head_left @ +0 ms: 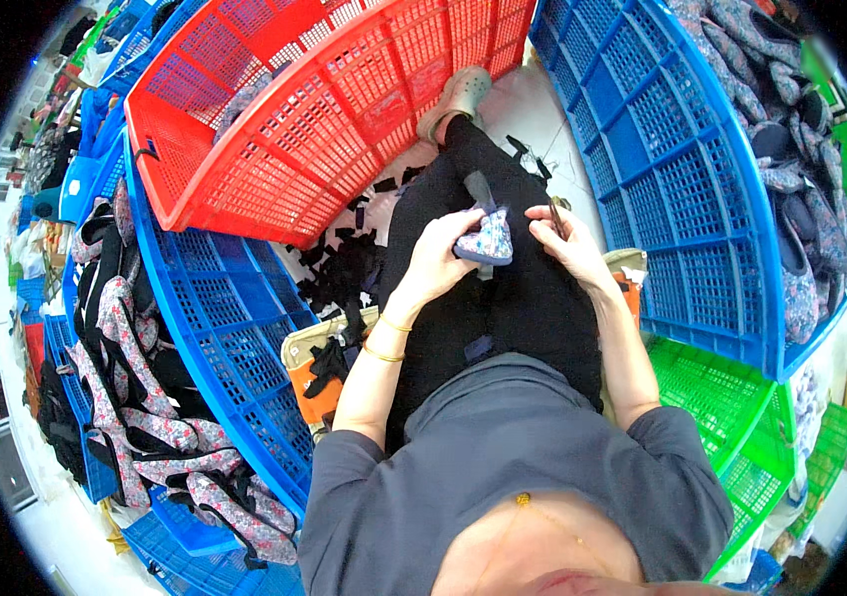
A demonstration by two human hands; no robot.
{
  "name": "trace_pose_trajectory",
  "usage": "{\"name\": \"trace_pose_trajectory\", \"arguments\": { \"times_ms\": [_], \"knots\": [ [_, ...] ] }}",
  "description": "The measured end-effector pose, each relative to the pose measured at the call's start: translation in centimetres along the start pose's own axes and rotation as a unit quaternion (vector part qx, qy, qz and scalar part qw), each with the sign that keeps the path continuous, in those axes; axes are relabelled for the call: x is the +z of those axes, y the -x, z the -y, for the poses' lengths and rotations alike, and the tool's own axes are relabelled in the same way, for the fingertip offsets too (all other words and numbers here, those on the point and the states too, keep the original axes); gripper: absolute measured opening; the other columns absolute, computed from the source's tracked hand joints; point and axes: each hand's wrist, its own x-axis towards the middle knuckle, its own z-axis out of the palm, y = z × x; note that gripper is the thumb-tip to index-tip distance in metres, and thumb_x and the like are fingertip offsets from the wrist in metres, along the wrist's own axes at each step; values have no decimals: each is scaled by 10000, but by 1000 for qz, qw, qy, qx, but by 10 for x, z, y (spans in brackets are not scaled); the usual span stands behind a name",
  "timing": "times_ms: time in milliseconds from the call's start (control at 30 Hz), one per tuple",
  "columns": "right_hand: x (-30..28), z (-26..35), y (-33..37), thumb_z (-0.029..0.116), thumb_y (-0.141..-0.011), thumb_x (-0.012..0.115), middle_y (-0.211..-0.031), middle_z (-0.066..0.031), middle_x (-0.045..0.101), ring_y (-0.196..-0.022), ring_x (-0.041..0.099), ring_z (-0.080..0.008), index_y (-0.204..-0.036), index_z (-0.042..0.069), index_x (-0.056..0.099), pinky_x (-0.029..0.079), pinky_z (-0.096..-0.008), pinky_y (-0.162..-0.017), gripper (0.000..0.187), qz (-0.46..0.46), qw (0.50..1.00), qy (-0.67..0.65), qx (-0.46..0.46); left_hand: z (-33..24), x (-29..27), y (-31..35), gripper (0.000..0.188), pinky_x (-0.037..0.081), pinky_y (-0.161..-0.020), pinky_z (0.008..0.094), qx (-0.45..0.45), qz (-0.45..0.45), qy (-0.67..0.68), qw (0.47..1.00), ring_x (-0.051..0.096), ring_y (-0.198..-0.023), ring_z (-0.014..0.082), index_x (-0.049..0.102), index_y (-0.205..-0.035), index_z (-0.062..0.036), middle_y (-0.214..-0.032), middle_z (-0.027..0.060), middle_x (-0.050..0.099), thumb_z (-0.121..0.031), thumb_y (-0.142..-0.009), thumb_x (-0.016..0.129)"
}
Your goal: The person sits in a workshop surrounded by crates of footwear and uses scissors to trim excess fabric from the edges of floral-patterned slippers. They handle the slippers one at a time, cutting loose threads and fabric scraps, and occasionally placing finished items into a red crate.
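My left hand point(435, 256) is closed around a small floral fabric slipper point(491, 236), pale with blue and pink flecks and a dark blue edge. Its far end is partly covered by my fingers. A grey strip point(479, 189) shows just beyond it, against my black trousers. To the right and a little apart from the slipper, my right hand point(570, 243) pinches a small dark metal tool point(559, 206) that looks like thread snips. Most of that tool is hidden in the fingers. Both hands are above my lap.
A tilted red crate point(344, 109) stands ahead. Blue crates of floral slippers flank me: slippers point(135, 397) left, more slippers point(796, 219) right. Green crates point(721, 397) sit at the lower right. Black scraps point(344, 273) litter the floor by my leg and clog point(463, 94).
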Motion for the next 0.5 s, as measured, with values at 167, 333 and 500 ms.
{"name": "trace_pose_trajectory", "arguments": {
  "times_ms": [167,333,500],
  "knots": [
    [1,-2,6,224,-909,657,-772,76,514,-624,422,-15,-1154,38,594,334,-179,-553,314,39,996,-77,27,-19,-30,-3,626,407,-950,270,-91,99,256,957,535,-1121,162,437,-1411,-62,-1309,79,558,-156,-838,669],
    [15,6,7,221,-927,633,-782,74,516,-605,412,-8,-1184,53,576,320,-173,-524,312,42,995,-85,2,-22,-42,-38,518,352,-1061,296,-189,203,286,917,469,-1233,147,376,-1436,-8,-1357,89,514,-133,-958,531],
    [19,13,10,205,-935,624,-794,70,527,-610,422,-2,-1192,63,572,325,-158,-524,298,44,993,-112,-3,-13,-48,-84,479,452,-839,252,-216,249,222,918,572,-1046,120,512,-1340,-15,-1207,73,619,-329,-980,537]
  ]
}}
